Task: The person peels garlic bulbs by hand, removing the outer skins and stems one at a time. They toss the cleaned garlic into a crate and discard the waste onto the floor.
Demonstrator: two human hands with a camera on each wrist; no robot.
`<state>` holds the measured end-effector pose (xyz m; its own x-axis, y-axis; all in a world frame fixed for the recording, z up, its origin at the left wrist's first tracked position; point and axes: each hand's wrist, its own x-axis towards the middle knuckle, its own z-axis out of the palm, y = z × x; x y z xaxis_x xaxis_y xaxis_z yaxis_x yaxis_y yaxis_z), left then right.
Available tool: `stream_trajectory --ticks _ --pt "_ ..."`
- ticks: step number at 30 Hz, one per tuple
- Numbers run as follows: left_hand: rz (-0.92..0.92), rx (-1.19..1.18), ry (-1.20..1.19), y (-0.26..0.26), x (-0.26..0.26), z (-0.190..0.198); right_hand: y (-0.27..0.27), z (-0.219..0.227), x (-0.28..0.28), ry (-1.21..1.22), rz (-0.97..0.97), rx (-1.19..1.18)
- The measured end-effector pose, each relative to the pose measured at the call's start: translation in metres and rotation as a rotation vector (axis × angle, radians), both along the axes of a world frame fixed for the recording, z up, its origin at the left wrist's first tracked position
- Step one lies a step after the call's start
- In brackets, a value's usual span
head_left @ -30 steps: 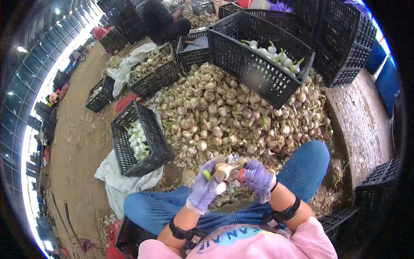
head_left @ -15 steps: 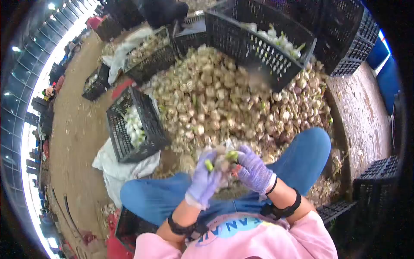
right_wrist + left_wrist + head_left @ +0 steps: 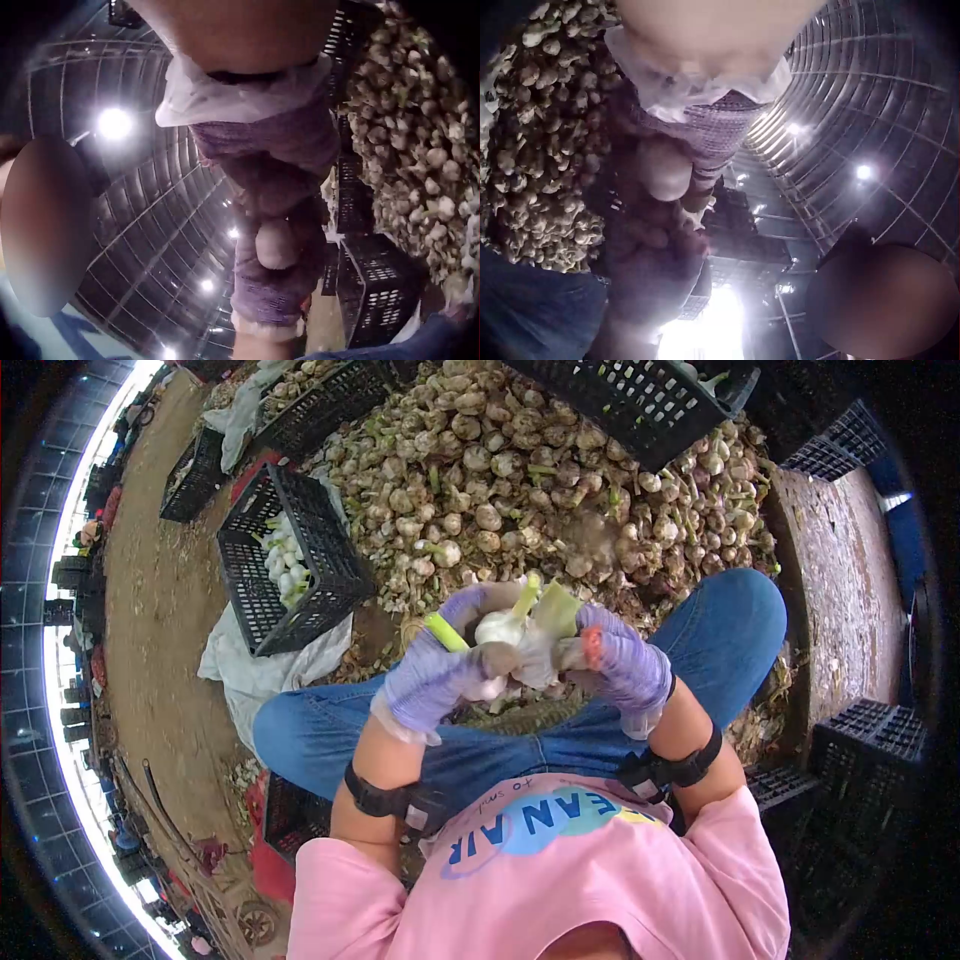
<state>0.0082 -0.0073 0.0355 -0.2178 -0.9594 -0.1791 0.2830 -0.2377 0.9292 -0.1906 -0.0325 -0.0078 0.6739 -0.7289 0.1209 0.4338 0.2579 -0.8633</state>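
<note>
In the head view, my gloved left hand [image 3: 430, 670] holds a white garlic bulb [image 3: 503, 628] with a short cut green stem pointing up. A second green stem [image 3: 446, 632] sticks out between the fingers of this hand, with a bit of white bulb showing below. My gloved right hand [image 3: 628, 672], which has a red band round one finger, pinches loose garlic skin [image 3: 543, 655] at the bulb's right side. Both hands are close together over the lap. In the wrist views the gloves are dark, and the fingers hide most of the bulb.
A large heap of unpeeled garlic [image 3: 480, 480] lies ahead. At the left, a black crate [image 3: 335, 555] with white bulbs stands by a white sheet [image 3: 275, 670]. Another black crate [image 3: 640, 410] rests on the heap. A wooden board edge [image 3: 795, 560] borders the right.
The head view has tilted downward, so the hands appear higher and larger. The brownish bulb now shows white, with its skin pulled toward the right hand.
</note>
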Motion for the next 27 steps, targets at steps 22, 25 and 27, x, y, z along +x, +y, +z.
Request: stream_trajectory --ticks 22,25,27 --pt "0.390 0.094 0.446 0.003 0.007 -0.032 0.003 0.037 -0.005 -0.663 -0.547 0.648" --pt "0.439 0.118 0.398 -0.005 0.014 -0.041 -0.006 0.039 -0.013 -0.598 -0.547 0.456" --pt "0.372 0.185 0.543 -0.013 0.017 -0.050 -0.008 0.021 -0.012 0.151 -0.459 0.003"
